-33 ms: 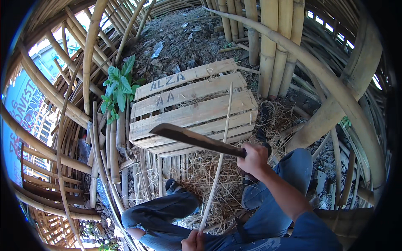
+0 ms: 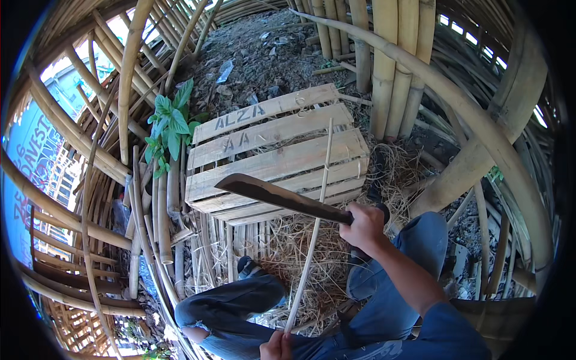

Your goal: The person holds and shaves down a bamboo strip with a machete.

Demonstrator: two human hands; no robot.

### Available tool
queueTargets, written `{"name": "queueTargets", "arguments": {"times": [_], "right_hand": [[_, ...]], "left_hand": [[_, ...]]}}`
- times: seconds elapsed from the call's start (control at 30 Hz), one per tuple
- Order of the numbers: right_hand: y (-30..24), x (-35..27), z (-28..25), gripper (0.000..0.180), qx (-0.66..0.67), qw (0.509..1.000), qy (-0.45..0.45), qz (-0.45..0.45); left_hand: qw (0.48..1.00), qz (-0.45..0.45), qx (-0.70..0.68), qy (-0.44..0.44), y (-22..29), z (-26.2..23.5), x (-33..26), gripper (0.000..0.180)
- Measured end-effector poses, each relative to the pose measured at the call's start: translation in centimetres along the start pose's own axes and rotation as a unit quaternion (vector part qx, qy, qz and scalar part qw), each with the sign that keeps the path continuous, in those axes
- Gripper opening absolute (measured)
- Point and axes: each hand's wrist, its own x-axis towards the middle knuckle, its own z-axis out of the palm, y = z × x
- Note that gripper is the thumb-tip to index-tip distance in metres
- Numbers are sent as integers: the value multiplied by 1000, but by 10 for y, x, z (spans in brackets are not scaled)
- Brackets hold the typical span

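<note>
My right hand (image 2: 364, 225) is closed around the dark handle of a machete (image 2: 270, 197). Its long, brownish blade points left, hovering in front of a slatted wooden crate (image 2: 273, 165). Low in the picture, my left hand (image 2: 277, 347) grips the near end of a thin, pale bamboo strip (image 2: 306, 264). This strip slants up and away, and its far end overlaps the crate's slats. The machete passes over the strip near the crate's front edge; whether they touch I cannot tell.
Straw-like shavings (image 2: 327, 258) cover the ground between my jean-clad legs (image 2: 240, 306). A leafy green plant (image 2: 174, 126) grows left of the crate. Bamboo poles (image 2: 396, 66) stand at the back right, and a long curved pole (image 2: 468, 114) arches along the right. Bamboo framing (image 2: 72, 210) lines the left.
The machete's blade has turned very slightly in my right hand, showing a little more of its flat side. The strip and my left hand look unchanged.
</note>
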Motion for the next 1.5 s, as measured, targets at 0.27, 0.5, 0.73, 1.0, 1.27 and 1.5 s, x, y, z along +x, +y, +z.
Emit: {"name": "queueTargets", "arguments": {"times": [0.27,0.5,0.73,1.0,1.27,1.5], "right_hand": [[7,16,-2,14,-15,1000,10,2],[-8,-2,0,11,52,998,15,-16],[-6,1,2,15,5,1000,-24,-8],[-5,2,8,16,6,1000,-22,-4],[0,8,9,14,-23,1000,14,14],[14,18,6,12,-40,998,14,55]], "left_hand": [[998,0,55,-20,-22,-2,-12,22],[999,-46,-1,-12,-5,-3,-5,26],[993,-90,81,-3,-34,0,-8,27],[999,-31,28,10,-36,7,-12,30],[998,-58,40,4,-22,4,-14,31],[987,-131,82,-47,-42,-4,-22,35]]}}
